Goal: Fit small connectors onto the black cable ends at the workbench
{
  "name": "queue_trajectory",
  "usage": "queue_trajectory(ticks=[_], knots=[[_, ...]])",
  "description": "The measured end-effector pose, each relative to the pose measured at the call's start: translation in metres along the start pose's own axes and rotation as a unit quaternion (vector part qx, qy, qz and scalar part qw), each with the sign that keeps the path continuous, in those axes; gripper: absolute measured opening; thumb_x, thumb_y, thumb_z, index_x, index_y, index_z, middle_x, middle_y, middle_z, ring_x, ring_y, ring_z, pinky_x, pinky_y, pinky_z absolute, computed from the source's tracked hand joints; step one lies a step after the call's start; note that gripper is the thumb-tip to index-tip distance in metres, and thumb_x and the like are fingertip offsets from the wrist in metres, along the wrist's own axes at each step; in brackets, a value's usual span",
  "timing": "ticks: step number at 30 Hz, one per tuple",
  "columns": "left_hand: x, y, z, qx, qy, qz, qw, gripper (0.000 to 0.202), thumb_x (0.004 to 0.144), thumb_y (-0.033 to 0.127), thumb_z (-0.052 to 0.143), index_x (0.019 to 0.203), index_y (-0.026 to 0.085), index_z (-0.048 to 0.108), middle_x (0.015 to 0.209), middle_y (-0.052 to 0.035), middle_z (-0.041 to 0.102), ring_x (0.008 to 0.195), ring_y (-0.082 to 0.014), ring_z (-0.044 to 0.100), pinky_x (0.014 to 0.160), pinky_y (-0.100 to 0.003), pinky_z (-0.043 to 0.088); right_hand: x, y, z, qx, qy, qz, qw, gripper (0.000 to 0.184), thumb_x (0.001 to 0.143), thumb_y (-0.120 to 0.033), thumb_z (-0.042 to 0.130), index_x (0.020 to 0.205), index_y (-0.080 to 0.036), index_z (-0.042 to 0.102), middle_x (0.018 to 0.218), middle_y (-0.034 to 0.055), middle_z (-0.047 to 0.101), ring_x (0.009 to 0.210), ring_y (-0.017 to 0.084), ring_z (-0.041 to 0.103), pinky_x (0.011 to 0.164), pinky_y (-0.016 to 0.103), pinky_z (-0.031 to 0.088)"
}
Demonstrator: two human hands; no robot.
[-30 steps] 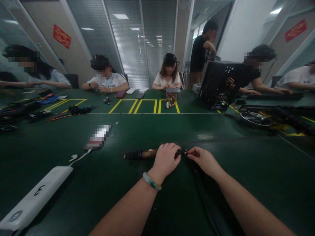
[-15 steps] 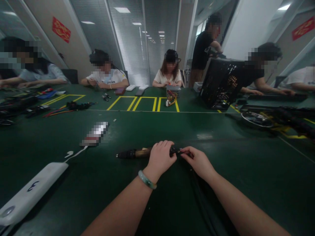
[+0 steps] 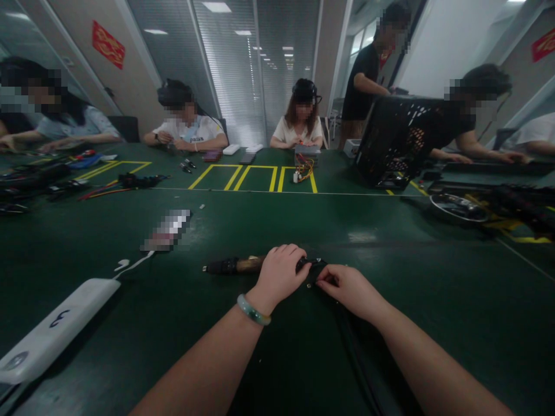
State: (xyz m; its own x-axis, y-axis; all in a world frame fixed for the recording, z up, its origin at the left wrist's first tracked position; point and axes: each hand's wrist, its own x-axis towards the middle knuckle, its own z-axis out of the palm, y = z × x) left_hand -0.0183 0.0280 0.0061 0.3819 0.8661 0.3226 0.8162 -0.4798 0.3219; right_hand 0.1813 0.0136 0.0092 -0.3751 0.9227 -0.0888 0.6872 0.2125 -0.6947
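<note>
My right hand [image 3: 347,287] slid off the back of the electric screwdriver [image 3: 230,266]; I can't tell if it pinches the black cable [image 3: 356,349]. My left hand [image 3: 281,268] grips the screwdriver near six o'clock, tip toward nine.

left hand [image 3: 281,270] around dark tool [image 3: 249,265]

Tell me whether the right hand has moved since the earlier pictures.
Yes: judged against the long white box, the right hand has moved toward the wearer, lower in view.

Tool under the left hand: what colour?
The tool is brown mid-body, black toward its tip; best in the head view.
</note>
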Motion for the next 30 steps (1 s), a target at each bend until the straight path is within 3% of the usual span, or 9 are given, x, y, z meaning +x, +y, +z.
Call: queue_trajectory(ticks=[6, 12, 16, 21, 30], knots=[[-0.001, 0.001, 0.0, -0.01, -0.003, 0.002, 1.0, 0.019, 0.091, 0.033, 0.049, 0.105, 0.023, 0.057, 0.103, -0.0038, 0.06, 0.097, -0.0218, 0.055, 0.085, -0.038, 0.042, 0.004, 0.008, 0.001, 0.079, 0.04, 0.024, 0.996, 0.018, 0.084, -0.037, 0.056, 0.085, -0.02, 0.064, 0.078, 0.0003, 0.067, 0.067, 0.015, 0.059, 0.058, 0.025, 0.042], [-0.003, 0.007, -0.001, -0.006, 0.001, -0.005, 1.0, 0.022, 0.088, 0.034, 0.053, 0.104, 0.02, 0.056, 0.102, -0.0051, 0.059, 0.094, -0.0226, 0.056, 0.085, -0.039, 0.044, 0.005, 0.012, 0.0, 0.131, 0.2, 0.011, 0.971, 0.028, 0.088, -0.045, 0.05, 0.091, -0.019, 0.06, 0.078, 0.003, 0.063, 0.068, 0.017, 0.057, 0.055, 0.025, 0.043], [-0.005, 0.014, -0.001, 0.003, 0.006, -0.013, 1.0, 0.021, 0.088, 0.036, 0.053, 0.101, 0.02, 0.058, 0.1, -0.0049, 0.058, 0.093, -0.0229, 0.056, 0.083, -0.039, 0.044, 0.007, 0.013, 0.003, 0.116, 0.163, 0.017, 0.98, 0.025, 0.086, -0.044, 0.052, 0.089, -0.02, 0.06, 0.078, 0.0026, 0.063, 0.066, 0.017, 0.057, 0.053, 0.025, 0.043], [-0.007, 0.015, 0.0, 0.029, 0.036, -0.021, 0.999, 0.024, 0.087, 0.039, 0.053, 0.096, 0.018, 0.06, 0.123, -0.0093, 0.051, 0.108, -0.0276, 0.05, 0.091, -0.043, 0.039, 0.007, 0.012, 0.005, 0.054, 0.106, 0.03, 0.992, 0.017, 0.085, -0.036, 0.054, 0.086, -0.021, 0.061, 0.077, 0.0003, 0.065, 0.065, 0.015, 0.058, 0.056, 0.025, 0.041], [-0.009, 0.011, 0.0, -0.02, -0.003, 0.014, 1.0, 0.016, 0.091, 0.03, 0.05, 0.099, 0.023, 0.061, 0.1, -0.0016, 0.063, 0.095, -0.0207, 0.055, 0.088, -0.039, 0.037, 0.005, 0.012, 0.005, -0.007, 0.059, 0.028, 0.998, 0.015, 0.085, -0.031, 0.055, 0.093, -0.023, 0.064, 0.088, 0.0014, 0.068, 0.075, 0.017, 0.061, 0.064, 0.027, 0.042]])
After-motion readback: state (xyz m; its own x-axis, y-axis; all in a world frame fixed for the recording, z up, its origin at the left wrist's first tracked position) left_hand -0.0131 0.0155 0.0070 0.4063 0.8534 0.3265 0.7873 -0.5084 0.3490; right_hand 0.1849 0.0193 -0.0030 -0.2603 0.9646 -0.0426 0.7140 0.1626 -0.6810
